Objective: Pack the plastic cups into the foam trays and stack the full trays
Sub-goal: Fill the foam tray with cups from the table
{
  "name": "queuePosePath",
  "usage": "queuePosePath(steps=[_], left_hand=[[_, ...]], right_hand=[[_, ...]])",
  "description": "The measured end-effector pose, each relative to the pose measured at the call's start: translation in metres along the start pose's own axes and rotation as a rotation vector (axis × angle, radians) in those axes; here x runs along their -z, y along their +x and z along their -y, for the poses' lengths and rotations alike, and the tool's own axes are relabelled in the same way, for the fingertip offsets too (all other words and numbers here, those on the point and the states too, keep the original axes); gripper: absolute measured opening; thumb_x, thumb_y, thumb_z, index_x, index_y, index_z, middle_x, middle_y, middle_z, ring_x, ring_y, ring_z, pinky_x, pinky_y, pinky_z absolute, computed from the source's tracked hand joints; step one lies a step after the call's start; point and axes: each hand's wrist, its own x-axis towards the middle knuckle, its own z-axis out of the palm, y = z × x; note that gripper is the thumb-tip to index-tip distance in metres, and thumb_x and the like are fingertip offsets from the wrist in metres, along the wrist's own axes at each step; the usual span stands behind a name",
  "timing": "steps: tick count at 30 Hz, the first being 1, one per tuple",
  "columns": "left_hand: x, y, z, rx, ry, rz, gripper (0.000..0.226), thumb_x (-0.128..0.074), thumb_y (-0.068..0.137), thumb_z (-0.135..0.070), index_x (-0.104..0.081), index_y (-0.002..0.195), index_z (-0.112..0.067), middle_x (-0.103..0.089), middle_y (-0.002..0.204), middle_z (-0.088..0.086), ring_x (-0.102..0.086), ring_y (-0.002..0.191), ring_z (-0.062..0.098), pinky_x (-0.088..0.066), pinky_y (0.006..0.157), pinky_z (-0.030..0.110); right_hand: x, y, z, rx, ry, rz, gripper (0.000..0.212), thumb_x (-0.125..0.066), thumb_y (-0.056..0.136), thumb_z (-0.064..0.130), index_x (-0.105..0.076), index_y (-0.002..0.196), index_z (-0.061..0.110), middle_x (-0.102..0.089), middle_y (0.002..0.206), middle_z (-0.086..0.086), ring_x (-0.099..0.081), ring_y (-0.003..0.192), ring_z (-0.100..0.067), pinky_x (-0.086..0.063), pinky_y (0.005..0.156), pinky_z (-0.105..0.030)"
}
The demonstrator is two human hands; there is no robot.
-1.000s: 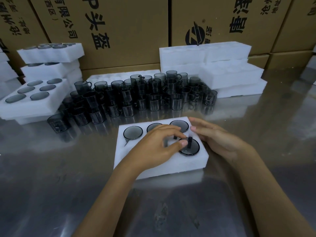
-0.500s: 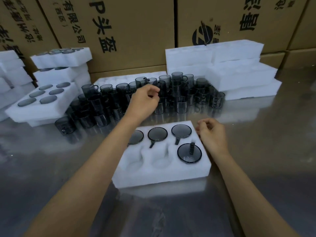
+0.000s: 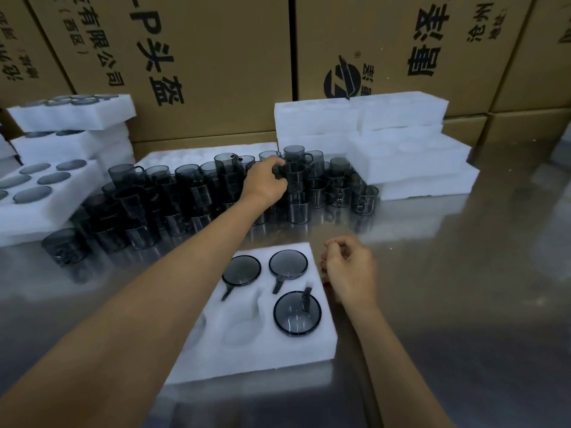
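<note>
Packing underway: one tray part-filled, many cups still loose.

At the upper left, full trays point(image 3: 46, 193) sit stacked; across the middle of the frame a crowd of loose cups point(image 3: 173, 199) waits on the tabletop point(image 3: 463, 273). The left hand point(image 3: 265, 182) reaches into them, fingers curled round one cup point(image 3: 293, 177). At lower centre the open tray point(image 3: 256, 344) shows three cups seated and at least two pockets bare. The right hand point(image 3: 350, 273) hovers beside its edge, fingers loosely curled, holding nothing. Empty trays point(image 3: 401, 156) pile at the upper right.
</note>
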Motion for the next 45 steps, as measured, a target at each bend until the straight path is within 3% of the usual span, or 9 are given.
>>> queuePosePath(steps=[4, 9, 16, 21, 26, 31, 35, 41, 45], left_hand=[[-0.006, 0.002, -0.001, -0.046, 0.188, 0.046, 0.033, -0.062, 0.095, -0.018, -0.061, 0.127, -0.027, -0.051, 0.130, 0.014, -0.060, 0.099, 0.031, -0.049, 0.087, 0.033], [-0.008, 0.000, 0.000, -0.123, 0.232, -0.024, 0.007, -0.066, 0.093, -0.018, -0.062, 0.099, -0.018, -0.049, 0.114, 0.006, -0.058, 0.097, 0.031, -0.047, 0.083, 0.036], [0.019, -0.035, -0.001, -0.304, 0.153, -0.151, 0.005, -0.066, 0.093, -0.016, -0.062, 0.095, -0.016, -0.044, 0.117, 0.000, -0.042, 0.113, 0.019, -0.043, 0.088, 0.034], [0.062, -0.088, -0.008, -0.373, 0.031, 0.015, 0.012, -0.063, 0.095, -0.016, -0.053, 0.092, -0.023, -0.055, 0.100, -0.004, -0.055, 0.092, 0.016, -0.046, 0.084, 0.036], [0.082, -0.153, 0.003, -0.369, -0.160, 0.092, 0.018, -0.073, 0.087, -0.009, -0.061, 0.090, -0.022, -0.054, 0.116, -0.009, -0.059, 0.099, 0.010, -0.049, 0.091, 0.025], [0.081, -0.191, 0.020, -0.384, -0.308, 0.103, 0.045, -0.070, 0.088, 0.000, -0.051, 0.112, -0.032, -0.052, 0.132, -0.028, -0.057, 0.119, -0.002, -0.049, 0.100, 0.021], [0.074, -0.204, 0.034, -0.418, -0.254, 0.037, 0.068, -0.069, 0.090, -0.003, -0.044, 0.131, -0.050, -0.053, 0.134, -0.031, -0.053, 0.124, -0.007, -0.048, 0.099, 0.018], [0.076, -0.208, 0.043, -0.443, -0.149, -0.045, 0.078, -0.074, 0.088, -0.011, -0.037, 0.141, -0.055, -0.052, 0.135, -0.029, -0.048, 0.128, -0.009, -0.037, 0.095, 0.002], [0.081, -0.209, 0.044, -0.317, -0.279, -0.176, 0.052, -0.079, 0.084, -0.020, -0.054, 0.125, -0.039, -0.060, 0.121, -0.024, -0.057, 0.115, -0.004, -0.046, 0.090, 0.010]], right_hand=[[0.000, 0.000, 0.000, -0.002, -0.017, 0.006, 0.025, -0.052, 0.093, 0.012, -0.063, 0.077, 0.027, -0.070, 0.073, 0.002, -0.068, 0.073, -0.021, -0.060, 0.072, -0.048], [0.000, 0.001, 0.000, -0.008, -0.024, 0.024, 0.023, -0.051, 0.094, 0.014, -0.065, 0.080, 0.025, -0.070, 0.074, 0.001, -0.069, 0.075, -0.025, -0.059, 0.073, -0.051], [0.003, 0.001, 0.002, -0.042, 0.051, 0.052, 0.024, -0.049, 0.094, 0.009, -0.065, 0.079, 0.020, -0.067, 0.070, -0.005, -0.064, 0.057, -0.021, -0.058, 0.053, -0.040], [0.008, -0.006, 0.017, -0.099, 0.134, 0.061, 0.025, -0.051, 0.097, 0.005, -0.066, 0.080, 0.018, -0.066, 0.076, -0.005, -0.058, 0.061, -0.015, -0.048, 0.053, -0.027], [0.012, -0.029, 0.054, 0.120, 0.077, 0.078, 0.012, -0.061, 0.095, 0.014, -0.068, 0.098, 0.023, -0.068, 0.094, 0.008, -0.061, 0.086, -0.004, -0.044, 0.067, -0.007], [0.013, -0.066, 0.079, 0.322, 0.162, 0.398, 0.046, -0.056, 0.095, 0.004, -0.061, 0.129, 0.035, -0.063, 0.124, 0.019, -0.055, 0.112, 0.014, -0.046, 0.086, -0.005], [0.005, -0.077, 0.082, 0.484, -0.034, 0.478, 0.061, -0.061, 0.088, -0.009, -0.053, 0.141, 0.022, -0.051, 0.129, 0.006, -0.050, 0.113, 0.009, -0.042, 0.088, -0.007], [-0.001, -0.078, 0.076, 0.640, -0.171, 0.349, 0.061, -0.074, 0.080, 0.000, -0.052, 0.129, 0.031, -0.043, 0.121, 0.011, -0.051, 0.106, 0.009, -0.040, 0.085, -0.004], [-0.008, -0.081, 0.074, 0.634, -0.166, 0.215, 0.062, -0.085, 0.077, 0.020, -0.043, 0.119, 0.038, -0.043, 0.119, 0.015, -0.058, 0.097, 0.001, -0.050, 0.074, -0.016]])
